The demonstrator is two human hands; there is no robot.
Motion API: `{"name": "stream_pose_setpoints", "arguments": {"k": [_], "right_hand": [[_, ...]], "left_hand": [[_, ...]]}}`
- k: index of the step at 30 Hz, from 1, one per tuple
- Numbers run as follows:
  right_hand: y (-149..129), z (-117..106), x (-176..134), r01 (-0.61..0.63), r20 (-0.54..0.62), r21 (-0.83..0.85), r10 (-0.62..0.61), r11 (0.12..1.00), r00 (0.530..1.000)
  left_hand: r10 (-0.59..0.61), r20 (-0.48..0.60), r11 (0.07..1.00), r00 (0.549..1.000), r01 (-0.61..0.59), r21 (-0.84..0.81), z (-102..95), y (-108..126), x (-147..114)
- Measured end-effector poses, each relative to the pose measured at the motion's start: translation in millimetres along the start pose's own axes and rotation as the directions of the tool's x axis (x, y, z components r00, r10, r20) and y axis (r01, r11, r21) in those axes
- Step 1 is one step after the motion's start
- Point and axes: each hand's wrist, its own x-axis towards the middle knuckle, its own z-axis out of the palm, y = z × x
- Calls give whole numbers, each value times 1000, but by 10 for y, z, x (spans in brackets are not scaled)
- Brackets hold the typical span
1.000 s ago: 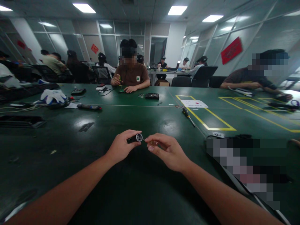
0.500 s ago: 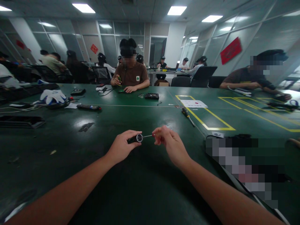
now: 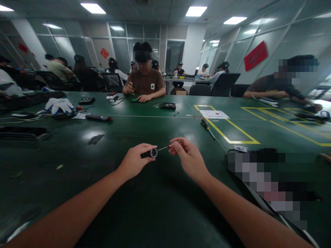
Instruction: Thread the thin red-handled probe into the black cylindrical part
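Observation:
My left hand (image 3: 135, 159) is wrapped round a short black cylinder (image 3: 153, 153) with a silvery rim, its round end facing me and to the right. Between the thumb and fingers of my right hand (image 3: 188, 155) is a small screwdriver (image 3: 163, 148) with a thin metal shaft and a red part near the handle. The shaft points left and its tip meets the cylinder's rim; whether it goes inside I cannot tell. Both hands are held over the green table (image 3: 160, 213), and most of the screwdriver's handle is hidden by my fingers.
A larger screwdriver (image 3: 208, 128) lies beyond my right hand, near yellow tape (image 3: 240, 136) and a paper sheet (image 3: 214, 114). White gloves (image 3: 59, 106), a dark tool (image 3: 98, 118) and a black tray (image 3: 24, 133) are to the left. A co-worker (image 3: 144, 82) sits opposite.
My right fingers have shifted on the screwdriver, showing more of its red part, and its handle end has tipped slightly upward. My left hand and the cylinder have stayed nearly still.

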Motion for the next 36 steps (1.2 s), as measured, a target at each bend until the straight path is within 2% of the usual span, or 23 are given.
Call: {"name": "stream_pose_setpoints", "arguments": {"k": [5,7,9,11,13,15,21,29,34,36], "right_hand": [[11,2,9,-45,-24,52,46,998,999],[9,-19,29,-134,-21,189,140,973,990],[14,-45,53,-226,-12,344,245,911,969],[31,-59,70,-228,-51,411,272,883,961],[54,-51,72,-151,-123,368,210,917,970],[70,-27,59,-87,-146,289,134,953,980],[39,11,-5,23,-73,39,-20,999,997],[-23,11,-52,53,-14,-152,-56,987,998],[-55,8,-82,62,95,-72,-55,995,994],[-60,9,-85,78,96,-87,-69,993,993]], "left_hand": [[35,52,996,998,-39,82,-32,-14,-1],[42,56,992,998,-48,114,-42,-19,5],[37,36,991,999,-41,126,-48,-20,14],[25,3,992,1000,-25,122,-53,-18,21],[9,-16,994,1000,-7,110,-56,-13,24],[-4,-17,995,1000,6,99,-54,-6,24],[0,-2,995,1000,1,95,-26,18,21],[-2,-6,996,1000,3,85,-30,48,6],[16,-11,996,1000,-15,90,-25,0,13],[19,1,995,1000,-19,99,-26,-5,11]]}}
